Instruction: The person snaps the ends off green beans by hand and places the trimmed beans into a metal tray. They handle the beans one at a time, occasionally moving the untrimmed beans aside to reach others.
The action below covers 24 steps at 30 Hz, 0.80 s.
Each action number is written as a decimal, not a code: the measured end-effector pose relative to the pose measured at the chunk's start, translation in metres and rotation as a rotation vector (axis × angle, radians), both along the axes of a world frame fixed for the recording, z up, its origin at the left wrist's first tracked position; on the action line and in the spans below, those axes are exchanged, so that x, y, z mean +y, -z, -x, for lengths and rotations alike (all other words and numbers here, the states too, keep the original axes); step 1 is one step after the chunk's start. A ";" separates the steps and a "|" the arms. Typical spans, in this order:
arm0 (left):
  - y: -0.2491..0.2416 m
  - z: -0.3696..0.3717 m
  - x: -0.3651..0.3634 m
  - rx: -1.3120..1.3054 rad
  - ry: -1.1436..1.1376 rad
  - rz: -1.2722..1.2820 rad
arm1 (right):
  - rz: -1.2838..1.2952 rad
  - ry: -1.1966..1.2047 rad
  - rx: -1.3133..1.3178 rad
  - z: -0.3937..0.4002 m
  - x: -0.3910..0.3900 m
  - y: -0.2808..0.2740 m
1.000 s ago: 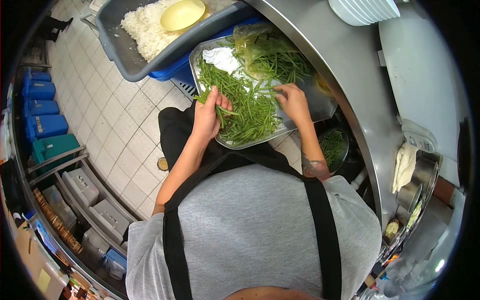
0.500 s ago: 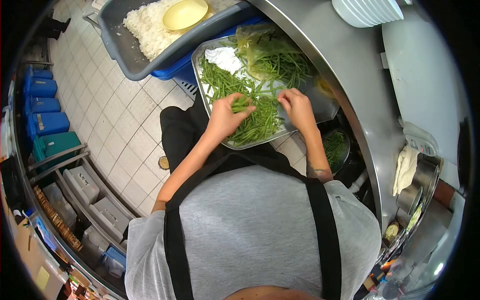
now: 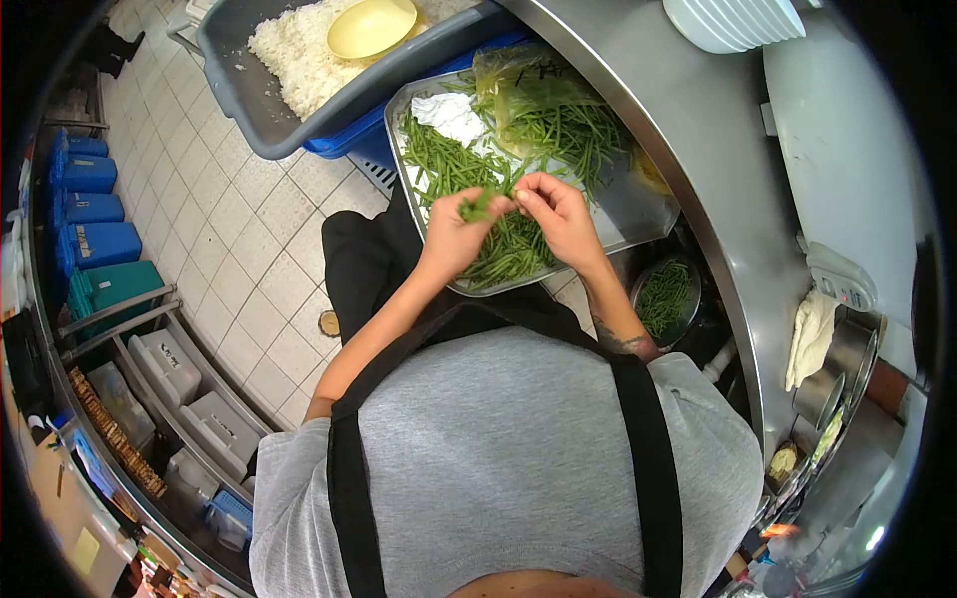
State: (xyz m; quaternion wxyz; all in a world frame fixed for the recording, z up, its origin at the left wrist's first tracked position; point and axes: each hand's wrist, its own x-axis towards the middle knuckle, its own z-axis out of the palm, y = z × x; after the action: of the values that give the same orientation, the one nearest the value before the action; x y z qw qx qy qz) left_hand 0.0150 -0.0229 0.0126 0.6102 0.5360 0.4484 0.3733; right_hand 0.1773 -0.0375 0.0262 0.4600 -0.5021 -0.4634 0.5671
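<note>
My left hand (image 3: 454, 237) is closed around a small bunch of green beans (image 3: 477, 206), slightly blurred. Its thumb and fingertips meet those of my right hand (image 3: 560, 221), which pinches the end of a bean from that bunch. Both hands are above a metal tray (image 3: 628, 242) resting by my lap. Trimmed-looking green beans (image 3: 508, 254) lie heaped in the tray under my hands, and more spread to its left side. At the tray's far end, a yellowish plastic bag (image 3: 508, 110) lies open with beans spilling out, beside a crumpled white paper (image 3: 447, 117).
A grey tub (image 3: 239, 110) of white rice with a yellow bowl (image 3: 371, 28) stands beyond the tray. On the right runs a steel counter (image 3: 688, 130); under it sits a pot of thin green pieces (image 3: 666, 297). Shelving with lidded bins (image 3: 164, 364) lines the left.
My right hand has moved left and up from the tray's right side to meet my left hand, its fingers now pinching at the bunch. My left hand keeps its hold.
</note>
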 end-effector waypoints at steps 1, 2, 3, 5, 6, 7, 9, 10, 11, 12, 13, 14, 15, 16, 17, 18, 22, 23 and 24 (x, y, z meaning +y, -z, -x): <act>-0.002 0.001 0.001 -0.131 -0.091 0.195 | -0.001 0.000 0.000 0.000 0.001 -0.002; -0.005 0.003 0.002 -0.274 -0.189 0.309 | -0.003 -0.036 -0.246 -0.001 0.001 -0.006; -0.003 0.006 0.005 -0.328 -0.229 0.318 | -0.004 -0.071 -0.492 -0.001 0.001 -0.009; 0.001 0.015 0.012 -0.392 -0.259 0.333 | -0.005 -0.114 -0.461 -0.001 -0.002 -0.002; 0.001 0.016 0.013 -0.391 -0.258 0.333 | -0.006 -0.156 -0.431 0.000 -0.003 -0.001; 0.000 0.018 0.013 -0.389 -0.253 0.332 | -0.006 -0.156 -0.429 0.001 -0.003 -0.002; -0.002 0.019 0.013 -0.386 -0.252 0.331 | -0.004 -0.143 -0.409 0.006 -0.003 -0.006; -0.003 0.018 0.012 -0.376 -0.251 0.319 | -0.004 -0.142 -0.409 0.009 -0.002 -0.007; -0.004 0.016 0.011 -0.367 -0.248 0.307 | -0.022 -0.135 -0.413 0.013 -0.001 -0.007; -0.003 0.014 0.010 -0.368 -0.243 0.308 | -0.039 -0.125 -0.417 0.016 0.000 -0.007; -0.003 0.012 0.009 -0.361 -0.241 0.315 | -0.038 -0.120 -0.419 0.019 0.000 -0.006; -0.002 0.010 0.008 -0.354 -0.241 0.323 | -0.074 -0.102 -0.457 0.022 0.000 -0.004; 0.000 0.010 0.007 -0.355 -0.239 0.324 | -0.110 -0.087 -0.495 0.024 0.000 -0.001; 0.001 0.010 0.007 -0.396 -0.272 0.314 | -0.110 -0.086 -0.497 0.026 0.000 0.004; 0.002 0.010 0.007 -0.437 -0.306 0.305 | -0.071 -0.025 -0.385 0.028 -0.001 0.013; 0.002 0.012 0.006 -0.438 -0.306 0.305 | -0.032 0.034 -0.273 0.029 -0.001 0.022; 0.010 0.014 -0.003 -0.059 -0.213 0.009 | 0.161 0.161 0.101 0.032 0.000 0.053; 0.013 0.013 -0.007 0.121 -0.170 -0.254 | 0.247 0.208 0.151 0.031 0.000 0.058; 0.000 0.009 -0.010 0.083 -0.122 -0.336 | 0.334 0.255 0.200 0.032 0.000 0.059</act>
State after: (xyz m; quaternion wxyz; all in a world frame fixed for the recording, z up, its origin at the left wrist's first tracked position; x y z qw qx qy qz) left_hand 0.0057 -0.0329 0.0130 0.4692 0.6171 0.4362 0.4569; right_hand 0.1457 -0.0376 -0.0328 0.4820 -0.5671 -0.2479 0.6202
